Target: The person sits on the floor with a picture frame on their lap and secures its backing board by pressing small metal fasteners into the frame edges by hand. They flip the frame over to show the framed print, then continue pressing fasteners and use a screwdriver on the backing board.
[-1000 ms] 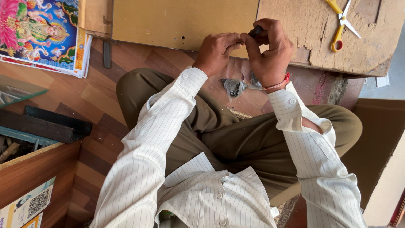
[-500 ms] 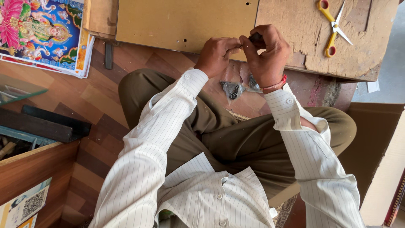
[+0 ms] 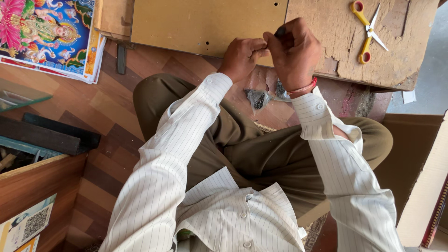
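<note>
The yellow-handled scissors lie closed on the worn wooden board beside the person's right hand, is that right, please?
Not quite: the yellow-handled scissors lie open, blades spread apart, as the head view shows. They do rest on the worn wooden board beside the right hand.

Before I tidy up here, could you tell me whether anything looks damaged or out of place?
The wooden work board under the yellow-handled scissors is worn, its near edge chipped and ragged. Two small clear packets lie on the floor below the hands.

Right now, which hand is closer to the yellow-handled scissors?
The right hand is closer, just left of the yellow-handled scissors on the worn wooden board. The left hand is farther left.
</note>
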